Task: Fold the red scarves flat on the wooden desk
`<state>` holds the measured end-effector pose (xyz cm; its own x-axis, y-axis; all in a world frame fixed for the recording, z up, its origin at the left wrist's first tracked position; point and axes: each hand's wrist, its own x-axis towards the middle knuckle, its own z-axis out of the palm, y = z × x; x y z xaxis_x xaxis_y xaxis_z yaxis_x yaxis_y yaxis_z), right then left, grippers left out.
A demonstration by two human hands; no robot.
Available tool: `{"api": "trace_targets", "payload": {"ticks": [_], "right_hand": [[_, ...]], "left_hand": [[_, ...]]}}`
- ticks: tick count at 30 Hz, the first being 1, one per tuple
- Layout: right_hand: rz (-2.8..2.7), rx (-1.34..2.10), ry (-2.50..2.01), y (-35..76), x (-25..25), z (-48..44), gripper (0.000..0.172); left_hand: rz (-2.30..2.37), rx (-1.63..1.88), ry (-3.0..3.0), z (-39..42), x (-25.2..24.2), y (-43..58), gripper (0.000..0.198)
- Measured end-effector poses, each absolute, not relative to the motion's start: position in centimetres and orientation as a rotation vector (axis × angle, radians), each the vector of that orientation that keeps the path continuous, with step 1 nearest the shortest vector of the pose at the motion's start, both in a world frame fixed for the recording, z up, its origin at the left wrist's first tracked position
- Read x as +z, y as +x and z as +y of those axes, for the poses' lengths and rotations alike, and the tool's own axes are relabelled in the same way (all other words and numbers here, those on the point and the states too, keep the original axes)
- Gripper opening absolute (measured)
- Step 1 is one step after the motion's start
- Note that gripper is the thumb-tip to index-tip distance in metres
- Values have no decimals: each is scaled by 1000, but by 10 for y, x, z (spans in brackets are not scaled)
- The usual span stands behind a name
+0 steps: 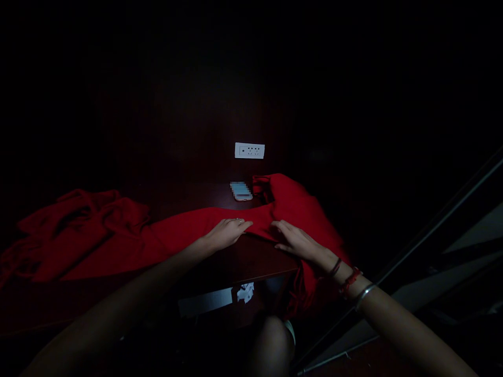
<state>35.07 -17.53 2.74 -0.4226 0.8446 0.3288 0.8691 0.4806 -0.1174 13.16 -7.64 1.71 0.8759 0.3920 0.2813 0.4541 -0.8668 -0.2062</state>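
While a knee (273, 343) is shown nearest, at six o'clock, crumpled paper (245, 292) is seen beyond it, beneath the tabletop (259, 260). At four o'clock, a silver bangle (364, 295) and a red bracelet (350, 281) are worn on the right forearm (404, 322). The right hand (296, 241), between four and five o'clock, is held half open at the near edge of a red scarf (188, 225), thumb apart from bent fingers; whether any cloth is pinched cannot be told. At seven o'clock the left hand (227, 233) is nearly closed, and that edge seems to be nipped between thumb and fingers. The scarf is stretched across the tabletop, bunched at nine o'clock and draped over the edge at five.

If the hold were slackened, the cloth might be dragged down by that hanging end. Threads could be snagged by the bangle if the wrist were drawn low. Near the centre, a phone (241, 191) is placed just beside a fold; it could be swept along were the cloth pulled sideways. Farthest off, at twelve o'clock, a socket (249, 151) is mounted.
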Motion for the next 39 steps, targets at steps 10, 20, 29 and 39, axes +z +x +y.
{"api": "trace_targets", "payload": {"ticks": [10,20,29,39], "right_hand": [[-2304,-293,-1594,357,19,-180,17],[-2440,-646,-1529,363,18,-195,19],[-2454,-780,-1460,366,9,-195,23],[-2417,-552,-1617,358,20,-187,21]], "left_hand": [[-493,-276,-2751,-76,18,122,16],[-461,-121,-2683,-86,27,113,18],[-406,-29,-2671,-92,26,112,23],[-529,-185,-2816,-82,23,114,18]]}}
